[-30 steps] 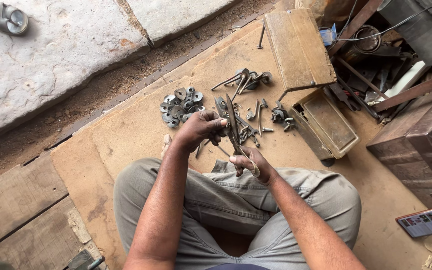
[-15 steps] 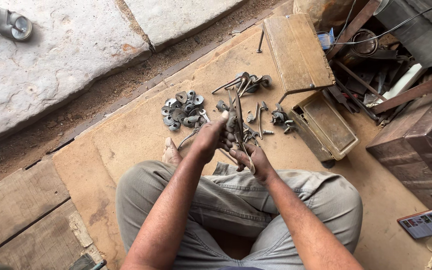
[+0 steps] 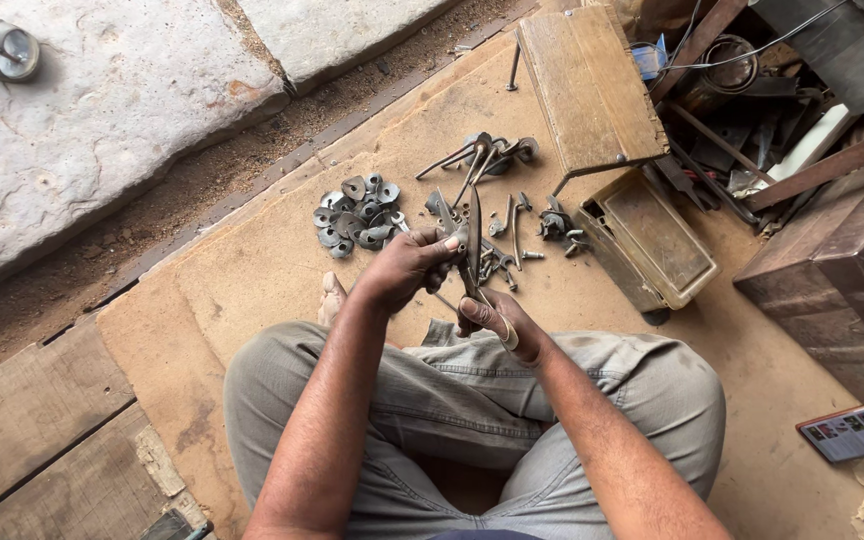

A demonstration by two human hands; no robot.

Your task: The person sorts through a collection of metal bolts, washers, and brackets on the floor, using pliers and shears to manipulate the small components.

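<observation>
I sit cross-legged on a brown board (image 3: 252, 260). My left hand (image 3: 407, 265) grips the upper part of a long dark metal tool (image 3: 473, 225), which stands nearly upright. My right hand (image 3: 497, 320) holds the same tool lower down, by its handle end. Just beyond my hands lies a pile of small grey metal pieces (image 3: 355, 215), and to its right are scattered bolts and metal rods (image 3: 497, 165).
An open wooden box (image 3: 652, 240) with its lid (image 3: 587, 85) raised lies to the right. Scrap metal and wires (image 3: 752, 90) crowd the upper right. A phone-like device (image 3: 857, 430) rests at right. Stone slabs (image 3: 102, 120) lie beyond the board.
My left hand has shifted along the tool's upper part and the tool now stands more upright. My right hand stays on the lower end.
</observation>
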